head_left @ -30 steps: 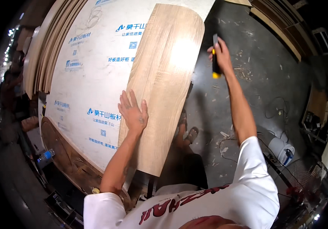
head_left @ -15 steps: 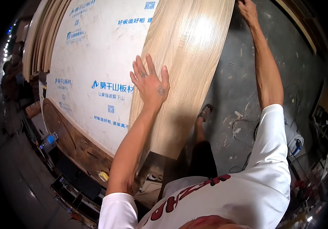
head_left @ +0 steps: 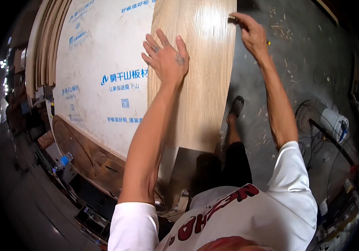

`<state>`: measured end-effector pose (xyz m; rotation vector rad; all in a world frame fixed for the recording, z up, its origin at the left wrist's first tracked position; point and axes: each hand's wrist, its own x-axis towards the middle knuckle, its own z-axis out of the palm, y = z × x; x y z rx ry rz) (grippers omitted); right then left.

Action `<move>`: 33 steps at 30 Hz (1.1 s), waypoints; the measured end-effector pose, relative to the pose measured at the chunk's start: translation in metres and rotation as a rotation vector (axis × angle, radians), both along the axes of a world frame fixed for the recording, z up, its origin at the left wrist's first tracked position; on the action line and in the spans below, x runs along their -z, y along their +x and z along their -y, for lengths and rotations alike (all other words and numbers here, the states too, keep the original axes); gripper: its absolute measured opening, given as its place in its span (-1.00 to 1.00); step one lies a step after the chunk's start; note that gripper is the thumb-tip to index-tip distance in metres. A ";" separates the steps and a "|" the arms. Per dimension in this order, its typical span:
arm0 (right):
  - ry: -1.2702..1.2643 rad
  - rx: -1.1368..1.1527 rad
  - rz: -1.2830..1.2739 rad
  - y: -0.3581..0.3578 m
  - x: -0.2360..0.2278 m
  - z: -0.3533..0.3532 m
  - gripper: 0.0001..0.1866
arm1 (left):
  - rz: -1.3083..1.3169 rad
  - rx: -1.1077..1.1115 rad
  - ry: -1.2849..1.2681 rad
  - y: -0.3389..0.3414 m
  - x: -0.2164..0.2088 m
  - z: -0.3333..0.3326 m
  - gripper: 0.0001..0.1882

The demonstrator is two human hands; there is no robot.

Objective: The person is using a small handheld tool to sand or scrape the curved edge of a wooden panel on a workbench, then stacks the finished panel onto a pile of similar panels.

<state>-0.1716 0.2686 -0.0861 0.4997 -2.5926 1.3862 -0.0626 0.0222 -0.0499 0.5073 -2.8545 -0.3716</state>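
A long wood-grain board (head_left: 200,83) lies along the right edge of a larger white printed panel (head_left: 91,58). My left hand (head_left: 169,60) rests flat on the board near its left edge, fingers spread. Beyond the board's right edge, my right hand (head_left: 253,37) is closed around a small dark hand tool (head_left: 232,19). Its end touches or nearly touches that edge. A bit of yellow shows behind the palm; the rest of the tool is hidden by my fingers.
Several boards (head_left: 45,46) stand in a row at the far left. A brown work surface (head_left: 87,146) and a water bottle (head_left: 63,162) lie below the panel. Shavings (head_left: 280,27) litter the grey floor at right, with a white bucket (head_left: 335,122) and cables nearby.
My right hand has come nearer along the board's right edge, from the top of the picture. My left hand stays flat on the board. The view has shifted a little.
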 end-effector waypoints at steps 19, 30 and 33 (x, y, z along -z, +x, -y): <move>-0.105 0.034 0.647 0.502 -0.017 -0.040 -0.65 | 0.010 -0.062 -0.070 0.001 0.005 0.008 -0.23; -0.219 0.243 0.272 0.020 0.021 -0.086 -0.68 | 0.090 -0.037 -0.065 -0.009 -0.013 -0.007 -0.26; -0.089 0.091 -0.071 -0.128 -0.004 -0.045 -0.63 | 0.169 -0.061 -0.079 0.001 -0.012 -0.001 -0.25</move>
